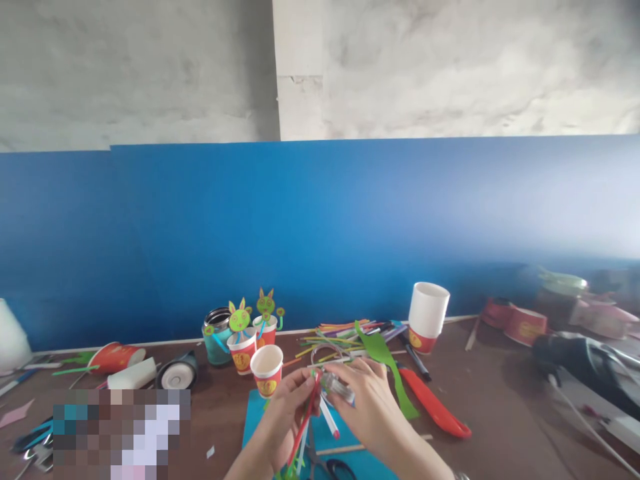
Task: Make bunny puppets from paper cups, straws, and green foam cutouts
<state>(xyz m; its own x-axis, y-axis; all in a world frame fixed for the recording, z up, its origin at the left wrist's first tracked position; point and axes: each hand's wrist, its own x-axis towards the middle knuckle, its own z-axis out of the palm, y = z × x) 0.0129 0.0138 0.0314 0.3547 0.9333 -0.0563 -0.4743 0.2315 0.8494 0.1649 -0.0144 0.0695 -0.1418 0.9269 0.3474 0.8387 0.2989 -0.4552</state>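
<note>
My left hand [287, 413] is closed on a red straw [303, 427] that slants down toward me. My right hand [365, 400] is pinched round a small clear object [336, 385], which looks like a roll of tape and touches the straw's upper end. Beneath both hands lies a blue sheet [254, 417] with black-handled scissors [341, 469], a white marker with a red tip [329, 419] and a thin wooden stick [345, 450]. An upright paper cup [267, 371] stands just beyond my left hand.
Two cups with green animal figures [242, 353] [265, 330] stand by a teal flask [216, 340]. Behind my hands lie coloured sticks [345, 337] and green paper [381, 353]. Stacked cups [428, 313], a red cutter [435, 403] and a black tool [585, 367] are rightward.
</note>
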